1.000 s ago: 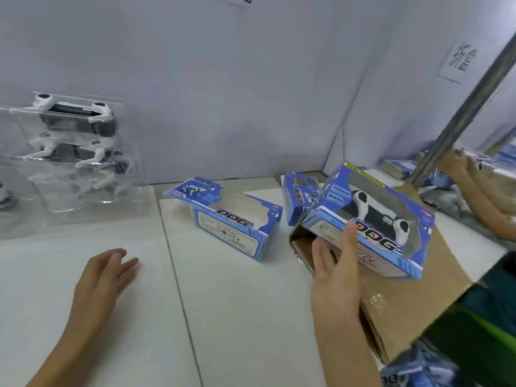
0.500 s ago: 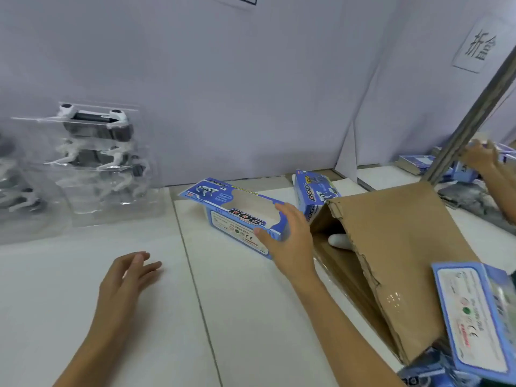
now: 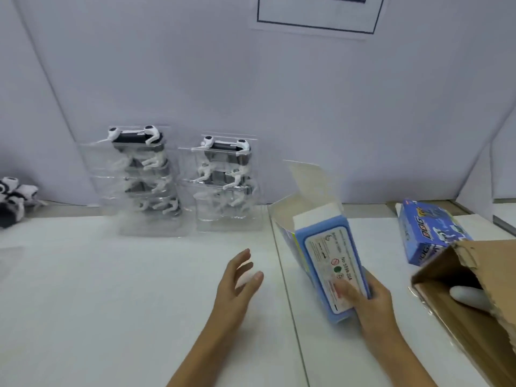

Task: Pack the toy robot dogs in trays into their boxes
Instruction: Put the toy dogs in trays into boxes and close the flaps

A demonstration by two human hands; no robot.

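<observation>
Two stacks of trayed dogs [image 3: 184,180] wait upper left on table [image 3: 111,289]. Right hand [image 3: 371,300] grips blue box [image 3: 329,263], open flaps up, likely ready for loading. Left hand [image 3: 237,283] empty, fingers spread, hovering.

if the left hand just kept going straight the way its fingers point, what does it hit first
Probably the open blue box that the right hand grips. The left hand hovers open, fingers aimed up and slightly right toward the box's open flaps. Depth is unclear, so it might pass just left.
</observation>
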